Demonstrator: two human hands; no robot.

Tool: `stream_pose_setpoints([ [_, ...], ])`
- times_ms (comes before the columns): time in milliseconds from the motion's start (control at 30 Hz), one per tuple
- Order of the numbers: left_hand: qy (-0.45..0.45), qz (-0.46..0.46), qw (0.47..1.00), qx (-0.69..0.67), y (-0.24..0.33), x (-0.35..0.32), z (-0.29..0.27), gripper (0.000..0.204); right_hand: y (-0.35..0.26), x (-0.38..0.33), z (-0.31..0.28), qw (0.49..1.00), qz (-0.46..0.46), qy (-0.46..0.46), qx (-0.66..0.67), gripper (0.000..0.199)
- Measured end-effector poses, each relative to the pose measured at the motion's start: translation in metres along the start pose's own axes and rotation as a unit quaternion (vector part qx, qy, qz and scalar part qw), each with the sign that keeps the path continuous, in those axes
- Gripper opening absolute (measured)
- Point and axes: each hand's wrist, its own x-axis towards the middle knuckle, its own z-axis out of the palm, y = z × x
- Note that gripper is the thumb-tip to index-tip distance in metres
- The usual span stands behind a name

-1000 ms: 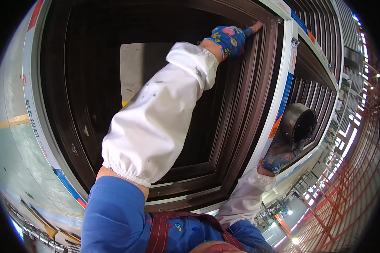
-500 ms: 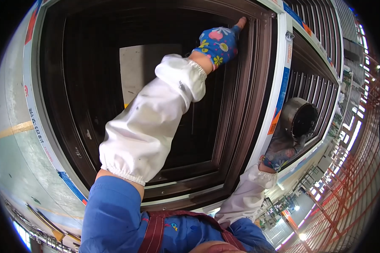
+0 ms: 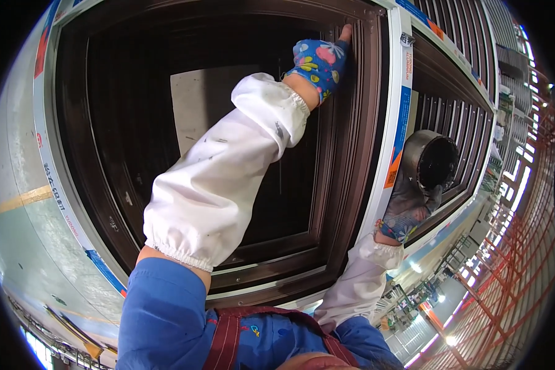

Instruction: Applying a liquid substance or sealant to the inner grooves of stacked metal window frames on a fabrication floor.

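Note:
My left hand [image 3: 317,66], in a blue flowered glove with a bare fingertip, reaches to the upper right inner corner of a dark brown window or door frame [image 3: 371,80]. One finger is stretched out against the grooved profile there. The other fingers are hidden behind the hand, so anything under them cannot be seen. Lower at the right, my right hand [image 3: 406,217], in a greyish flowered glove, is closed round a round metal can [image 3: 427,159]. The can is tilted, its mouth and dark inside showing. White oversleeves cover both forearms.
White edge strips with blue and orange printing [image 3: 396,132] border the frame. A second brown frame with slats [image 3: 447,123] lies to its right, below the can. Greenish floor [image 3: 24,246] shows at the left. Red metal racks [image 3: 499,271] stand farther right.
The view has shifted slightly, so the frame appears farther left. My right hand and the can have risen a little, and more of that glove shows. My left finger stays at the corner.

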Motion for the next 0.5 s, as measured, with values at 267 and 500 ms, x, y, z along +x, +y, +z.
stream_pose_setpoints([
  [267, 0.015, -0.006, 1.0, 0.011, -0.009, -0.013, -0.001, 0.069, -0.005, -0.006, 0.009, 0.997, 0.038, 0.025, 0.066, 0.053],
  [500, 0.038, -0.03, 0.998, -0.046, -0.016, 0.005, 0.002, 0.066, -0.006, -0.003, 0.015, 0.996, 0.031, 0.044, 0.066, 0.053],
])
